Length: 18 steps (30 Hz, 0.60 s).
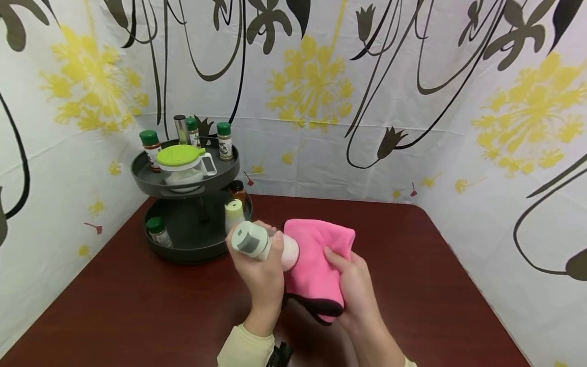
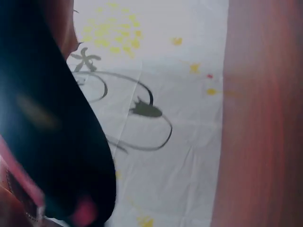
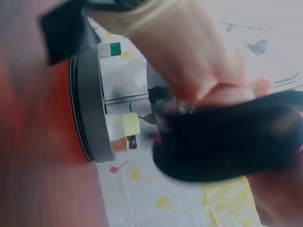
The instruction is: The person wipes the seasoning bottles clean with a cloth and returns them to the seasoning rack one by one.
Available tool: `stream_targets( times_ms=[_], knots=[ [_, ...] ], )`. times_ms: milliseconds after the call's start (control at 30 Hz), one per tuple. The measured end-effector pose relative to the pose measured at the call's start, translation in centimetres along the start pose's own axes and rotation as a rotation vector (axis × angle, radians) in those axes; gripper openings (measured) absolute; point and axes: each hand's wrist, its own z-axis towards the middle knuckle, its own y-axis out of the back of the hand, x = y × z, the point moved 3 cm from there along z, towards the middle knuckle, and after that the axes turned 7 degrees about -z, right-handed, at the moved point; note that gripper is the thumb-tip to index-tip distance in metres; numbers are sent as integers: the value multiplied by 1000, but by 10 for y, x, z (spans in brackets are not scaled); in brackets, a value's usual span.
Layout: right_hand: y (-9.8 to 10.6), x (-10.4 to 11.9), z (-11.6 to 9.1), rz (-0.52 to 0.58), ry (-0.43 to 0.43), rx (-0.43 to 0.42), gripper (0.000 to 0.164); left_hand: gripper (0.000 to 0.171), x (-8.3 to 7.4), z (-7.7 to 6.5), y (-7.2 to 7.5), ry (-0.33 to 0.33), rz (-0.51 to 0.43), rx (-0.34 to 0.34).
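My left hand (image 1: 262,283) grips a white bottle (image 1: 290,252) with a pale cap, tilted so that the cap faces up and toward the camera. Its lower end meets a pink cloth (image 1: 316,255) with black edging. The cloth is pinched by my right hand (image 1: 359,288), thumb on top and the other fingers mostly hidden behind it. In the right wrist view the blurred black edging (image 3: 227,142) covers part of the left hand (image 3: 203,61). A large dark shape (image 2: 57,123) fills the left of the left wrist view.
A two-tier dark rack (image 1: 183,257) stands at the back left of the brown table (image 1: 399,285). It carries green-capped spice jars (image 1: 224,142), a lidded container (image 1: 181,155) with a lime lid, and a yellow-capped bottle (image 1: 234,211). A patterned curtain (image 1: 312,168) hangs behind.
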Motion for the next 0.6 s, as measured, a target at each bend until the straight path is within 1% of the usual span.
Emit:
stream_targets(
  times_ms=[67, 133, 233, 300, 367, 433, 500, 600],
  knots=[
    [-3, 0, 2, 26, 6, 18, 30, 59, 2, 0, 0, 13, 1, -3],
    [-9, -5, -1, 17, -12, 58, 34, 58, 1, 1, 0, 9, -1, -3],
    [-11, -9, -7, -22, -44, 93, 32, 56, -3, 5, 0, 0, -22, -12],
    [-8, -7, -9, -40, -45, 82, 29, 56, -6, 7, 0, -2, -30, -15],
    [-6, -3, -8, -28, -21, 49, 29, 57, -10, 6, -1, -8, -25, 4],
    [-8, -2, -7, 14, -2, 25, 30, 58, -14, 3, -4, -25, -10, 41],
    [-12, -6, -8, 35, 4, 33, 33, 60, -19, 1, -7, -61, 7, 73],
    [-14, -13, -14, -30, 8, 61, 35, 60, -25, 1, -7, -118, 24, 112]
  ],
)
